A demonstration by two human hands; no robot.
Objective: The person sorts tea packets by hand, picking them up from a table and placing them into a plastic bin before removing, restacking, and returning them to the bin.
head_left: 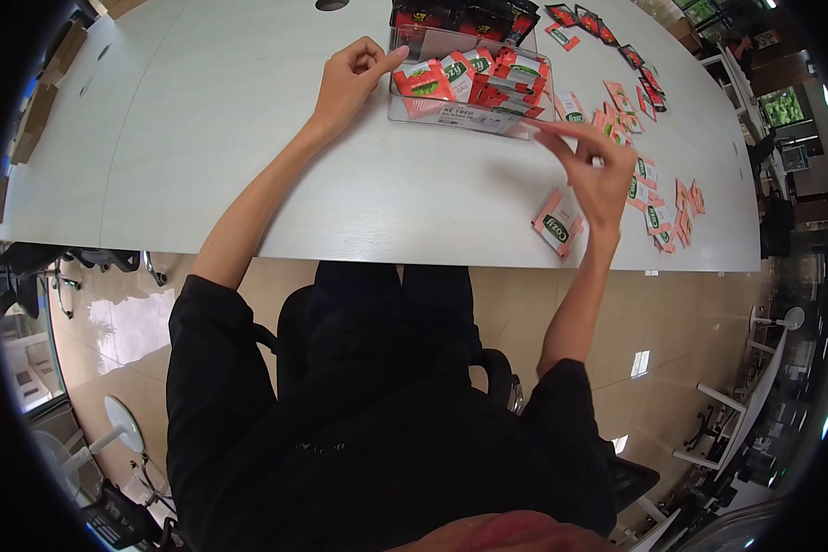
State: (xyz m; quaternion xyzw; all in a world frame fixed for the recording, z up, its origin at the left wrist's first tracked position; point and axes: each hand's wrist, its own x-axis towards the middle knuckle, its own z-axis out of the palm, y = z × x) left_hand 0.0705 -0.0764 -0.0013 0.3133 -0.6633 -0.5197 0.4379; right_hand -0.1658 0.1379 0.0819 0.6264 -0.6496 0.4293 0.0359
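A clear plastic box (414,109) stands at the table's far side, with red and white sachets (474,75) in its near part and black packets (460,20) in its far part. My left hand (351,81) is at the box's left end, fingers curled, thumb and index finger near the rim; whether it grips anything is hidden. My right hand (593,164) is by the box's near right corner, fingers bent and slightly blurred, with nothing visible between thumb and index finger. One sachet (558,223) lies on the table just below that hand.
On the white table (184,129), several red and white sachets (655,217) are scattered at the right. Small black and red packets (631,57) form a line behind them. A round hole (332,5) is at the far edge. The near edge runs above my lap.
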